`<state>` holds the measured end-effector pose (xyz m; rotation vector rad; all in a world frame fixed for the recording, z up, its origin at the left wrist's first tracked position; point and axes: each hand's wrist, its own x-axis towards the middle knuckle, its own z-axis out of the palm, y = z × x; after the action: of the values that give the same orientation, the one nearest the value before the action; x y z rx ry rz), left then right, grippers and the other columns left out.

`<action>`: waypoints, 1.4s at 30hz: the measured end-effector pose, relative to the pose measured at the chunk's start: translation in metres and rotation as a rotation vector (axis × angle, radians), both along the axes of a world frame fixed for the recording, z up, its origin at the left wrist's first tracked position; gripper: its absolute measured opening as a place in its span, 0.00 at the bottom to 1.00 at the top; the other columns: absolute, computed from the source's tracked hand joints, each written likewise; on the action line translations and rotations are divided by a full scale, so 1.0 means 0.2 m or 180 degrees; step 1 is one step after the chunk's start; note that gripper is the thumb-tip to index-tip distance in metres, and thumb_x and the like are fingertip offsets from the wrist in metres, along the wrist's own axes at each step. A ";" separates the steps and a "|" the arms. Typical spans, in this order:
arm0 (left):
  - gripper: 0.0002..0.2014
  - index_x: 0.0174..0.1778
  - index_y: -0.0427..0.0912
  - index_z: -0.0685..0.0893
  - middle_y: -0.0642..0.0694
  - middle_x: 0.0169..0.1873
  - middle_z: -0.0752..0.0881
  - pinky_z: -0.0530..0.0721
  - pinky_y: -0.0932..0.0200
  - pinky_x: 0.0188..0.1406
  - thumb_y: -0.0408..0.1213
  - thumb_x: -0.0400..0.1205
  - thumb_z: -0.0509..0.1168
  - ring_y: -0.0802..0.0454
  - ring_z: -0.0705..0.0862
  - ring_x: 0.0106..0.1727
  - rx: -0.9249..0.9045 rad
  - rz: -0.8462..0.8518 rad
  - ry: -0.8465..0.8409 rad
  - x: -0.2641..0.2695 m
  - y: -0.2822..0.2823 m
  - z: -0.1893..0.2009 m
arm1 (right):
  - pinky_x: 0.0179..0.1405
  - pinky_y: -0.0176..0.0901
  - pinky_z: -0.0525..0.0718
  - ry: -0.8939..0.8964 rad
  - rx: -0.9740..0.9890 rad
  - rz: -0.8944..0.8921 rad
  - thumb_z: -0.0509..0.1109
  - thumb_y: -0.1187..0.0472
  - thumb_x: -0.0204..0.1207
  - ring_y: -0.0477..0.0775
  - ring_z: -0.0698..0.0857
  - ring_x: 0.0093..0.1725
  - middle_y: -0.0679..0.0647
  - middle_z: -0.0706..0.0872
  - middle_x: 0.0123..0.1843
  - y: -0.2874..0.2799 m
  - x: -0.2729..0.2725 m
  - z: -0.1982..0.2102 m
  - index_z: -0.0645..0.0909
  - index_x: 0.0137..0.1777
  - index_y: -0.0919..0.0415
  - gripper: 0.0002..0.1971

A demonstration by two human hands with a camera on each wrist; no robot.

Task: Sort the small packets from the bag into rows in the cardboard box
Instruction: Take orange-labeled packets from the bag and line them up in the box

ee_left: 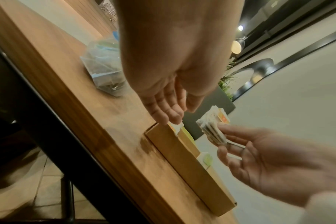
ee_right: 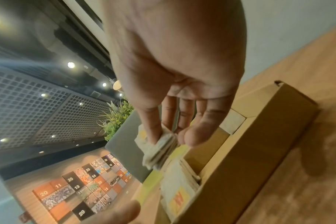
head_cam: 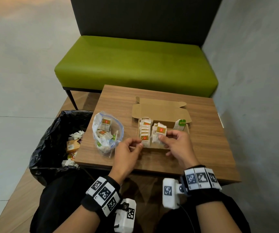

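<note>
An open cardboard box (head_cam: 162, 109) sits on the wooden table (head_cam: 206, 142); a row of white packets (head_cam: 144, 130) with orange labels stands along its left side. My right hand (head_cam: 163, 137) pinches a stack of packets (head_cam: 160, 131) between thumb and fingers over the box's middle; in the right wrist view the stack (ee_right: 161, 149) hangs above the box (ee_right: 246, 159). My left hand (head_cam: 139, 144) reaches the box's near left corner, its fairly straight fingertips (ee_left: 173, 119) touching the front packet, thumb apart. A clear plastic bag (head_cam: 101, 143) with more packets lies left of the box.
A bin lined with a black bag (head_cam: 51, 132), holding paper and wrappers, stands at the table's left edge. A green bench (head_cam: 135, 64) stands behind the table, a grey wall (head_cam: 261, 81) on the right. Bare tabletop lies right of the box.
</note>
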<state>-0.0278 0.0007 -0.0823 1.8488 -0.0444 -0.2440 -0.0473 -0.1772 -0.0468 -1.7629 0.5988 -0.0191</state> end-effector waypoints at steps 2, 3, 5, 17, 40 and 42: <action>0.09 0.58 0.47 0.87 0.52 0.42 0.89 0.90 0.55 0.43 0.37 0.83 0.69 0.54 0.89 0.40 0.0396 -0.0089 -0.0111 -0.01 0.00 -0.04 | 0.19 0.37 0.81 0.0100 -0.0077 -0.0031 0.78 0.60 0.76 0.46 0.85 0.32 0.52 0.91 0.46 -0.01 0.06 -0.03 0.87 0.50 0.54 0.05; 0.10 0.60 0.48 0.87 0.53 0.40 0.88 0.91 0.54 0.44 0.36 0.83 0.69 0.55 0.89 0.38 0.0519 -0.0157 -0.0131 -0.01 -0.01 -0.05 | 0.18 0.38 0.80 0.0208 -0.0073 0.0024 0.78 0.60 0.76 0.46 0.84 0.29 0.53 0.92 0.46 -0.01 0.09 -0.05 0.86 0.49 0.54 0.05; 0.14 0.64 0.49 0.85 0.54 0.39 0.88 0.91 0.52 0.45 0.36 0.82 0.69 0.56 0.89 0.37 0.0683 -0.0319 -0.0128 -0.02 -0.01 -0.06 | 0.16 0.38 0.78 0.0448 -0.0082 0.0209 0.79 0.60 0.76 0.46 0.81 0.23 0.55 0.92 0.45 0.00 0.13 -0.10 0.86 0.48 0.55 0.05; 0.20 0.69 0.48 0.82 0.58 0.49 0.83 0.75 0.79 0.38 0.34 0.81 0.69 0.69 0.78 0.38 0.1288 -0.0653 -0.0554 -0.03 0.00 -0.04 | 0.16 0.36 0.75 0.1488 -0.0415 0.0952 0.78 0.58 0.77 0.45 0.74 0.23 0.55 0.85 0.39 0.04 0.26 -0.08 0.86 0.50 0.63 0.09; 0.19 0.70 0.50 0.79 0.59 0.52 0.81 0.77 0.69 0.51 0.37 0.82 0.68 0.65 0.79 0.46 0.1458 -0.0855 -0.0695 -0.03 0.03 -0.06 | 0.28 0.47 0.91 0.0924 -0.1184 0.0346 0.82 0.55 0.72 0.50 0.87 0.24 0.53 0.90 0.33 0.09 0.15 -0.14 0.84 0.45 0.51 0.08; 0.20 0.70 0.50 0.78 0.59 0.52 0.81 0.77 0.69 0.51 0.37 0.82 0.68 0.65 0.79 0.47 0.1459 -0.0857 -0.0691 -0.03 0.03 -0.06 | 0.28 0.46 0.91 0.0904 -0.1282 0.0416 0.81 0.54 0.73 0.50 0.88 0.25 0.52 0.90 0.33 0.11 0.15 -0.15 0.84 0.42 0.50 0.07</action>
<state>-0.0341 0.0068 -0.0944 2.3207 -0.4200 -0.2531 -0.0172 -0.1554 -0.0777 -2.2147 0.7186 0.2185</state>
